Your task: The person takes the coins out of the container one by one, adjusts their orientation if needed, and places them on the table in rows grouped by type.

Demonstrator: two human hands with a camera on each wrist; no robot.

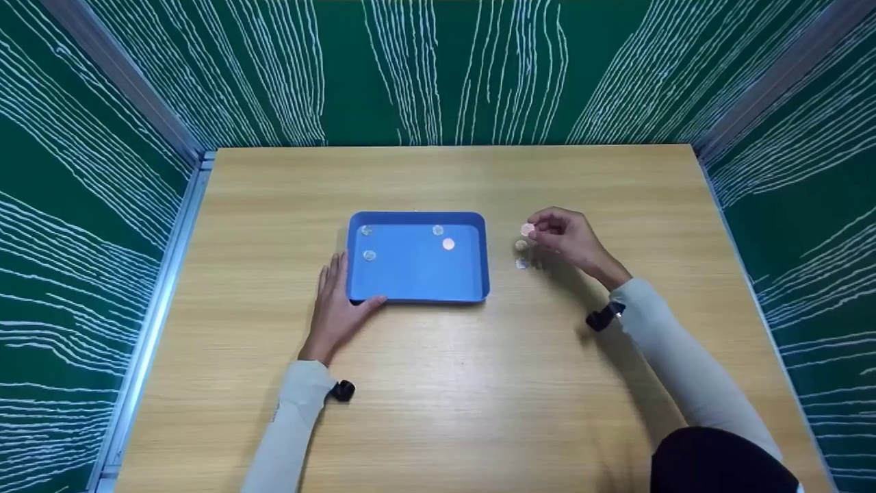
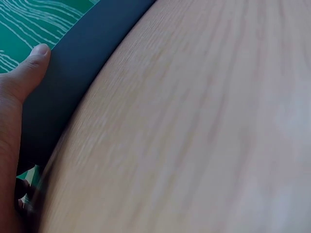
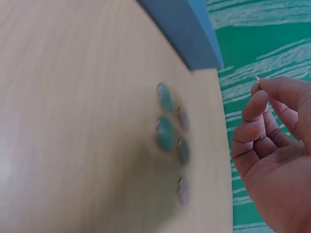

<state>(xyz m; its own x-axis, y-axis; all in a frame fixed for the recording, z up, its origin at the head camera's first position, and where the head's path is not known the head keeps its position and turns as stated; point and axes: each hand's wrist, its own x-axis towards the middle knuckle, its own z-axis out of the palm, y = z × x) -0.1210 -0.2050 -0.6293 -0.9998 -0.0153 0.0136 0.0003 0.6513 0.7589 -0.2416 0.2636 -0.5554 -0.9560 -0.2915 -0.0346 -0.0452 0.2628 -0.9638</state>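
My right hand (image 1: 567,239) pinches a small shiny coin (image 1: 527,229) between thumb and fingertips, above the table to the right of the blue tray (image 1: 417,291). In the right wrist view only the thin edge of this coin (image 3: 257,79) shows. Several coins (image 3: 165,133) lie grouped on the table below that hand, blurred in this view. My left hand (image 1: 339,301) touches the tray's near left corner, its straight fingers along the left side and its thumb (image 2: 36,58) against the front wall. Inside the tray lie several coins, silvery ones (image 1: 369,255) and a copper-coloured one (image 1: 448,244).
The wooden table (image 1: 438,411) carries the tray near its middle. Green panels (image 1: 342,68) with white wavy lines stand behind and at both sides, framed by metal posts (image 1: 144,89). A black device sits on each wrist.
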